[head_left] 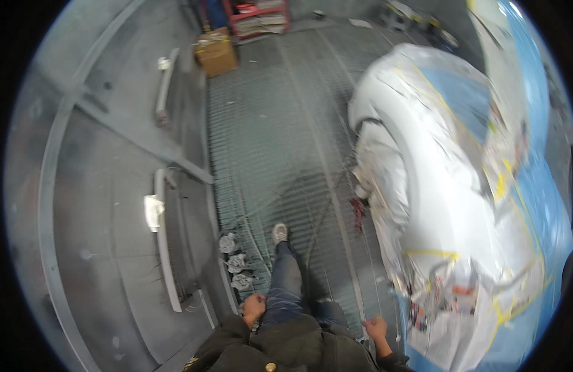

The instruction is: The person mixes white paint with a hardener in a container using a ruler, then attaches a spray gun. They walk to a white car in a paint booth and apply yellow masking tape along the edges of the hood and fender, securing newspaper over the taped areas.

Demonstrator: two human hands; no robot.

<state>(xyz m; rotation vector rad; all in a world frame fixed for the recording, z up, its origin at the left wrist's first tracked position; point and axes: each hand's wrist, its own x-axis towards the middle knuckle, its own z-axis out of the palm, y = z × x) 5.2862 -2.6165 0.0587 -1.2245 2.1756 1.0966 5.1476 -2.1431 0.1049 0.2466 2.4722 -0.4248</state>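
My left hand [254, 308] is low in front of me, beside my left thigh, with its fingers curled in. Whether anything is inside it is hidden. Further right, my right hand [376, 327] is also curled, its fingers drawn together near the front of my jacket. I cannot make out anything in it. Nearest to the right hand stands a vehicle with a bare white fender [423, 161]. Around the fender are masking paper [444, 328], yellow tape [432, 253] and blue plastic film [540, 186]. Neither hand touches the vehicle.
Metal grating [268, 124] forms the floor, with a thin hose [246, 223] across it. Several crumpled grey bundles [237, 263] lie along the left wall. Ahead are a cardboard box [216, 54] and a red shelf [258, 12]. A red strip-like thing [358, 216] is beside the vehicle.
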